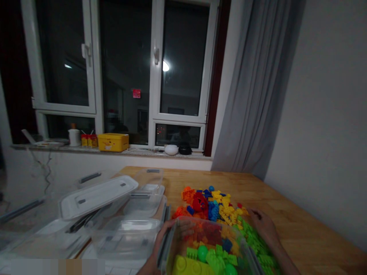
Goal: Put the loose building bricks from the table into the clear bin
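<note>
A clear plastic box (183, 229) sits tilted at the near edge of the wooden table, with green and yellow building blocks (212, 258) inside it. My left hand (162, 238) grips its left rim, fingers wrapped over the edge. My right hand (262, 225) rests at the box's right side, fingers curled against a loose pile of colourful blocks (213, 206) that lies on the table just beyond the box. Whether the right hand holds the box or a block is hidden.
Several clear plastic boxes and white lids (99, 196) are stacked to the left. The wooden table (301, 229) runs to the wall on the right. A windowsill behind holds a yellow box (113, 142), a cup and bowls. A grey curtain (255, 95) hangs at right.
</note>
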`<state>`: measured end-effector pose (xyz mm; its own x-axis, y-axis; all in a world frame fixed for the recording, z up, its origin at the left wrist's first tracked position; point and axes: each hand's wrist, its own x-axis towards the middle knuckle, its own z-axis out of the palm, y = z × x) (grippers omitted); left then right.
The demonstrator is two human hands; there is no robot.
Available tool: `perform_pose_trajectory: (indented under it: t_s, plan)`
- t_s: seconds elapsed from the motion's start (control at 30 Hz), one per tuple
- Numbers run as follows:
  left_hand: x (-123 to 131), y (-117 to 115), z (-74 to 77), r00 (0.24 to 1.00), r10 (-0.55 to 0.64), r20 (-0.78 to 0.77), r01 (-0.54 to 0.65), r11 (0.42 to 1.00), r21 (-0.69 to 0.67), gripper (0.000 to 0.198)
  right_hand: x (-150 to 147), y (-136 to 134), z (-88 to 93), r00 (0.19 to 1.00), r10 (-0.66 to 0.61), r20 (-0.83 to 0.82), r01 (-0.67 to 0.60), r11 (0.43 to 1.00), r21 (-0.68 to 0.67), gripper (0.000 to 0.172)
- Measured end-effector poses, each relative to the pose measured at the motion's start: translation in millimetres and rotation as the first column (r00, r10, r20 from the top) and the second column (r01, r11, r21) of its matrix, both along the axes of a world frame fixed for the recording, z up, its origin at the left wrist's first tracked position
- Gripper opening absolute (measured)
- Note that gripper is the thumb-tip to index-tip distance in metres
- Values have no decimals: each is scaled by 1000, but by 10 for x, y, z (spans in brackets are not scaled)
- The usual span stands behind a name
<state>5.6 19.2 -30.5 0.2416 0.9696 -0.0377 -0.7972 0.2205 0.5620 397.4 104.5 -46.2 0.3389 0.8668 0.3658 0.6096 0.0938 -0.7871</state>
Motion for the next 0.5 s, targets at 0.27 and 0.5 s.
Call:
perform_pose_trajectory:
  t_s: [0.27,0.5]
  plan:
    - [11,-26,66,999,33,-2,-33,999,-5,12,-36,111,-331,952,121,280,-106,992,-68,42]
    - [-11,13,-7,1000,-7,11,6,1000,21,15,-47,166,-447,894,106,436,-85,994,-67,40]
